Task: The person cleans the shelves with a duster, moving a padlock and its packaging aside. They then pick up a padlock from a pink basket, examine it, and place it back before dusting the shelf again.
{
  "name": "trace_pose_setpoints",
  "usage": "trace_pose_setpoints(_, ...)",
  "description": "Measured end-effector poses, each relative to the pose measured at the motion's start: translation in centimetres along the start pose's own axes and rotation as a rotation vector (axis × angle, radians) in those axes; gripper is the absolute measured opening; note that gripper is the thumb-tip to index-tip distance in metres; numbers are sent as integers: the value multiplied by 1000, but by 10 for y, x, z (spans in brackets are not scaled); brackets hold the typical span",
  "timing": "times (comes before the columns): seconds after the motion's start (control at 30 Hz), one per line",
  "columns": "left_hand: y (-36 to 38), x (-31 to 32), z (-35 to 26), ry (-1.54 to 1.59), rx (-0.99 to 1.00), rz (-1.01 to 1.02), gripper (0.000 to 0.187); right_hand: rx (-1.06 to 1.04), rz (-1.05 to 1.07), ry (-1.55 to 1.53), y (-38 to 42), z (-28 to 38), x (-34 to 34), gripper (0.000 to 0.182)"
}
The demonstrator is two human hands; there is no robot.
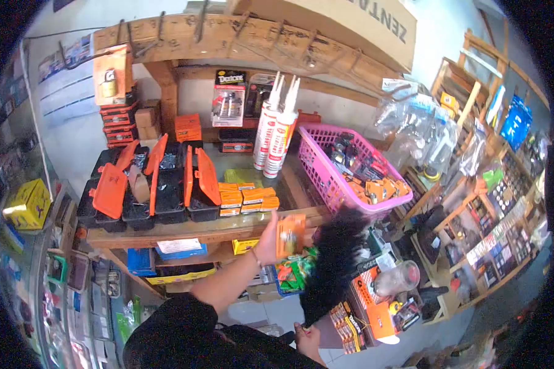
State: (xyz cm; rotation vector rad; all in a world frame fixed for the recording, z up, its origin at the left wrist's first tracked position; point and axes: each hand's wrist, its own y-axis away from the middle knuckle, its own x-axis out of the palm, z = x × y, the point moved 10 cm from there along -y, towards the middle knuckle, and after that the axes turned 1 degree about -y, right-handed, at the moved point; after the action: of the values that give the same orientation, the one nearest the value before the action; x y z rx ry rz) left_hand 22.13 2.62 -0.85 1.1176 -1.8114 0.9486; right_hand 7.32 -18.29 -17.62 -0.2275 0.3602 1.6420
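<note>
My left hand (266,240) is closed around the edge of an orange packaged item (290,235), held up in front of the shelf's front edge. Lower and to the right, my right hand (307,337) grips the lower end of a fluffy black duster (335,264), whose blurred bristles rise toward the pink basket (358,201). Small orange boxes (247,198) are stacked on the shelf just above my left hand. Two white sealant tubes (276,138) stand upright behind them.
Black bins with orange lids (109,190) stand at the shelf's left. A wooden beam (215,34) with metal hooks crosses above. Clear plastic bags (421,123) hang at the right. Below the shelf are a blue tray of green packets (294,273) and an orange box (381,320).
</note>
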Motion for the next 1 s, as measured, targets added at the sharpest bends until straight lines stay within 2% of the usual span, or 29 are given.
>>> trace_pose_setpoints(0.03, 22, 2, 11, 61, -3, -43, 75, -4, 12, 5, 2, 11, 4, 21)
trace_pose_setpoints(0.1, 57, -17, 46, 94, -77, -70, 76, -14, -40, -223, 3, 44, 9, 21)
trace_pose_setpoints(0.13, 75, -37, 67, 103, -95, -142, 76, -8, -27, -214, 3, 52, 14, 21)
trace_pose_setpoints(0.17, 91, -55, 82, 115, -111, -213, 76, -1, 58, -215, 3, 60, 25, 22)
trace_pose_setpoints(0.2, 114, -43, 85, 73, -106, -276, 71, 9, 147, -213, 4, 68, 37, 24)
trace_pose_setpoints(0.23, 129, -44, 92, 177, -67, -181, 61, 16, 166, -198, 6, 79, 42, 24)
trace_pose_setpoints(0.27, 142, -44, 96, 275, -23, -83, 51, -87, 198, 29, 9, 100, 49, 23)
trace_pose_setpoints(0.3, 153, -45, 93, 284, -1, -90, 51, -199, 229, 254, 13, 115, 59, 23)
trace_pose_setpoints(0.43, 189, -68, 75, -183, 131, -403, 40, -246, 325, 237, 20, 117, 89, 24)
trace_pose_setpoints(0.5, 207, -74, 65, -410, 182, -560, 35, -169, 404, -57, 25, 123, 99, 24)
trace_pose_setpoints(0.53, 216, -76, 60, -523, 202, -639, 32, -162, 426, 85, 17, 101, 105, 19)
trace_pose_setpoints(0.57, 226, -79, 54, -637, 219, -717, 29, -165, 431, 96, 13, 86, 103, 19)
trace_pose_setpoints(0.6, 233, -92, 67, -397, 108, -758, 24, -157, 465, 43, 18, 105, 105, 17)
trace_pose_setpoints(0.63, 238, -88, 61, -389, 119, -757, 24, -150, 500, -10, 20, 117, 107, 15)
trace_pose_setpoints(0.7, 235, -65, 56, -321, 132, -544, 29, -188, 484, 55, 15, 119, 108, 10)
trace_pose_setpoints(0.77, 242, -75, 60, -282, 103, -597, 32, -33, 583, -82, 9, 101, 113, 9)
trace_pose_setpoints(0.9, 236, -59, 73, -154, -13, -490, 33, -16, 696, -79, 12, 122, 117, 9)
trace_pose_setpoints(0.97, 228, -35, 67, 115, 71, -256, 40, -67, 756, -7, 10, 123, 121, 9)
trace_pose_setpoints(1.0, 231, -49, 65, 72, 83, -465, 51, -132, 607, 4, 1, 132, 115, 33)
